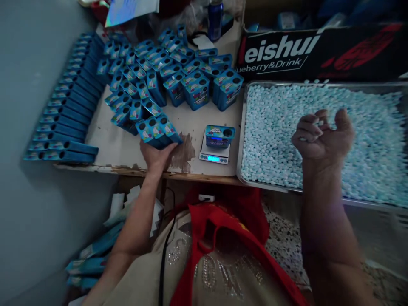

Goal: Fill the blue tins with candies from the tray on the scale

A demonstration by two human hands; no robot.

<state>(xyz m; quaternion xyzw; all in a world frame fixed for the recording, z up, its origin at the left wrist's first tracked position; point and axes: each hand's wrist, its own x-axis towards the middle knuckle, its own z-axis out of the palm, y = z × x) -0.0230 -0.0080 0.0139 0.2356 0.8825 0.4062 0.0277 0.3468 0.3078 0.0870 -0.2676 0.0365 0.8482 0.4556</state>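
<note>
My left hand (156,156) is closed around a short row of blue candy boxes (158,128) near the table's front edge, thumb on one side and fingers on the other. Palm up, my right hand (321,134) hovers over a metal tray (239,163) full of small pale blue candies (274,140). Its fingers are curled, and a few candies show between them. Between my hands, a single blue box (219,136) with a round hole in its top rests on a small digital scale (213,159) with a lit display.
Many more blue boxes (153,59) stand grouped on the table (105,151). Another row of boxes (68,102) lines the left wall. Behind the tray is a black carton (277,53); a blue can (215,21) stands at the back. A dark cable hangs over my front.
</note>
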